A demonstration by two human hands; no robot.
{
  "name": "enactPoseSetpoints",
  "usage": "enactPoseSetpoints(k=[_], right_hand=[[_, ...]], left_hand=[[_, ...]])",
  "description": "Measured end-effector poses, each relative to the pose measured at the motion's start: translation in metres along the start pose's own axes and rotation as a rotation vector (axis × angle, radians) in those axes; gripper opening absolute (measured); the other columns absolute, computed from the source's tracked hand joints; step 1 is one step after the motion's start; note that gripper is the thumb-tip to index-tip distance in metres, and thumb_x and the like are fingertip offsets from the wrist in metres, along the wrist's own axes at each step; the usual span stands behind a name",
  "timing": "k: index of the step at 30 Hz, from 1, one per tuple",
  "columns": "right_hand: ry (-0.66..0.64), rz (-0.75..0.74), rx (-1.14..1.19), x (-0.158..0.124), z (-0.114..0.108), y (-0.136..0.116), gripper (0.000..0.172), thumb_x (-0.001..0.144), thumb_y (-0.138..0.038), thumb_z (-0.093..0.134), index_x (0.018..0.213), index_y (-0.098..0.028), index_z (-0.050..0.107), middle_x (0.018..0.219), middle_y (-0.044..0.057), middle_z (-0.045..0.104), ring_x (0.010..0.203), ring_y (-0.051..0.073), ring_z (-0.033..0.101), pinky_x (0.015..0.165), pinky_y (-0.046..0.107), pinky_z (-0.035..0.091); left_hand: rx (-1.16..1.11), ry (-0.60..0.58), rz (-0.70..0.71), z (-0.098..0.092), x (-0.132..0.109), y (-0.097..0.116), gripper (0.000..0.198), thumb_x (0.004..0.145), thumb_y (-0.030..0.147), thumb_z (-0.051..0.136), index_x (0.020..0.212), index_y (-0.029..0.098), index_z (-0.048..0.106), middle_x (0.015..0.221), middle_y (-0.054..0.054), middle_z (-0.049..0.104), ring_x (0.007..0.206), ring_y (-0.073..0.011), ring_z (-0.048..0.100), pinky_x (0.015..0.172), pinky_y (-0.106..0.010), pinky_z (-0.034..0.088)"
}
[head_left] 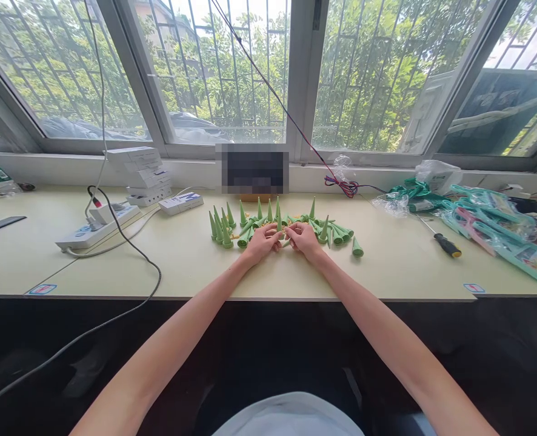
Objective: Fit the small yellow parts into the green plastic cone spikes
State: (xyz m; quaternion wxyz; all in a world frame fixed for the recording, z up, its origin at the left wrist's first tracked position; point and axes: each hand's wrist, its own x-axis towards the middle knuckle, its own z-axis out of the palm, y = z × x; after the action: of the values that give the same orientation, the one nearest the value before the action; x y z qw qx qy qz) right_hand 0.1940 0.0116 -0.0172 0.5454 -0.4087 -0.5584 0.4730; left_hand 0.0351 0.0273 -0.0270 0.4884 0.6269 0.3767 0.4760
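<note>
Both hands meet at the middle of the table, among many small green cones. My left hand (263,241) is closed around the lower part of an upright green cone (279,219). Close beside it, my right hand (303,238) has its thumb and fingers pinched together at that cone; what they grip is too small to make out. A group of standing cones (225,233) is left of my left hand. More cones lie on their sides (341,233) right of my right hand, with one lone cone (357,247) at the end. Small yellow-orange bits show between the cones, partly hidden by my hands.
On the left are a power strip (98,229) with a black cable, stacked white boxes (143,175) and a dark flat phone-like object (2,223). To the right lie a screwdriver (447,245) and teal plastic packages (500,224). A blurred dark block (254,169) stands at the back.
</note>
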Motion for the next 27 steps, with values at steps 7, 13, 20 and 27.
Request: enactPoseSetpoints(k=[7,13,20,27], right_hand=[[0.066,-0.151,-0.18,0.002,0.0013,0.0021,0.039,0.075,-0.055,0.069,0.074,-0.018,0.057,0.067,0.002,0.065,0.04,0.008,0.045,0.04,0.024,0.037],[0.091,-0.176,-0.313,0.0031,-0.0011,0.0047,0.043,0.075,-0.06,0.067,0.071,-0.018,0.057,0.068,0.007,0.068,0.051,0.014,0.056,0.048,0.026,0.043],[0.072,-0.149,-0.333,0.0043,-0.0027,0.0077,0.046,0.075,-0.063,0.065,0.069,-0.017,0.059,0.066,0.008,0.068,0.053,0.015,0.058,0.05,0.027,0.043],[0.068,-0.112,-0.365,0.0048,-0.0033,0.0081,0.047,0.08,-0.061,0.059,0.061,-0.018,0.056,0.058,0.006,0.066,0.046,0.013,0.052,0.048,0.026,0.041]], left_hand=[[-0.016,0.061,-0.043,0.0028,0.0024,0.0024,0.039,0.08,0.043,0.072,0.101,0.011,0.061,0.068,-0.004,0.066,0.049,-0.0112,0.059,0.046,-0.023,0.047],[-0.009,0.078,-0.026,0.0031,0.0014,0.0028,0.037,0.077,0.04,0.074,0.097,0.013,0.06,0.069,-0.003,0.066,0.049,-0.0106,0.058,0.046,-0.023,0.046],[-0.002,0.052,0.002,0.0003,-0.0003,0.0013,0.042,0.075,0.039,0.076,0.106,0.014,0.062,0.074,-0.004,0.068,0.055,-0.012,0.061,0.05,-0.026,0.052],[0.027,0.025,-0.014,0.0034,-0.0056,0.0087,0.045,0.074,0.038,0.076,0.109,0.014,0.062,0.075,-0.004,0.067,0.058,-0.0131,0.061,0.053,-0.027,0.052]])
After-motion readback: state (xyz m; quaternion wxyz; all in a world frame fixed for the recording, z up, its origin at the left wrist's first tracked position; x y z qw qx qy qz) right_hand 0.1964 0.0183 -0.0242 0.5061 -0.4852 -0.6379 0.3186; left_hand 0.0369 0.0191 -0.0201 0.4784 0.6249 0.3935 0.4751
